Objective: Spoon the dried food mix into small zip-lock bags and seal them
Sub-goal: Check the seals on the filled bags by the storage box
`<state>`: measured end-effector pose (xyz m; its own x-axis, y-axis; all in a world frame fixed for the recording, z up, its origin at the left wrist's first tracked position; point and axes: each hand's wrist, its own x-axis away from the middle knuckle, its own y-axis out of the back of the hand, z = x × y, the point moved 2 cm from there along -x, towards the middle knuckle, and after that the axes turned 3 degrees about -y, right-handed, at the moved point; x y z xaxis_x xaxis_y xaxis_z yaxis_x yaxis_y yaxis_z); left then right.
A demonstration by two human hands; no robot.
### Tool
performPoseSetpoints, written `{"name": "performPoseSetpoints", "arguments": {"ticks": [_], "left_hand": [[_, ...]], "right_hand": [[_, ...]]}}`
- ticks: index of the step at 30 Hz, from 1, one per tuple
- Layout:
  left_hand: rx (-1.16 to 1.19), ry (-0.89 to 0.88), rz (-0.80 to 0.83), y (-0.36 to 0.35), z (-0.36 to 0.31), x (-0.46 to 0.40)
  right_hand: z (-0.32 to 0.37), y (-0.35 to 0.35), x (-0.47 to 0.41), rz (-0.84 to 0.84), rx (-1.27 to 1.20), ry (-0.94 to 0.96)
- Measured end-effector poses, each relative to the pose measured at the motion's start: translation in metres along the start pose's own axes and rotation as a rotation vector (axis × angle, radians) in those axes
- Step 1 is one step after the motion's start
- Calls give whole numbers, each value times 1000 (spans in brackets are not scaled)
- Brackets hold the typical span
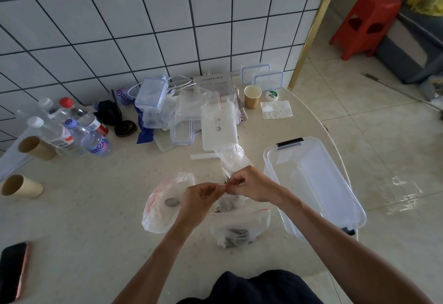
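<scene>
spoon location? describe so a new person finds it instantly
Start at the big clear plastic bin on the table's right side, then move left past both hands. The spoon lies inside the open plastic bag left of the left hand: the only grey metal thing there.

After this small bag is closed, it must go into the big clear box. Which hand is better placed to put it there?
Probably the right hand. Both hands pinch the red strip of the small bag, but the clear box lies open just beside the right hand, while the left hand would need to cross over.
</scene>
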<state>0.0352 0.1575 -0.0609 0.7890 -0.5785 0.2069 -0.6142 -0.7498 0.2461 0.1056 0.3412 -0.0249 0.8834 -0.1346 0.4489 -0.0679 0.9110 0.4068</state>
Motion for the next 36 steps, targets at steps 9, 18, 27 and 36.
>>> {"name": "performPoseSetpoints", "arguments": {"ticks": [9, 18, 27, 36], "left_hand": [[-8, 16, 9, 2, -1, -2], [-83, -9, 75, 1, -4, -4], [-42, -3, -43, 19, 2, -9], [-273, -149, 92, 7, -17, -14]], "right_hand": [[-5, 7, 1, -45, 60, -21], [2, -1, 1, -75, 120, 33], [-22, 31, 11, -146, 165, -43], [-21, 31, 15, -207, 26, 12]]}}
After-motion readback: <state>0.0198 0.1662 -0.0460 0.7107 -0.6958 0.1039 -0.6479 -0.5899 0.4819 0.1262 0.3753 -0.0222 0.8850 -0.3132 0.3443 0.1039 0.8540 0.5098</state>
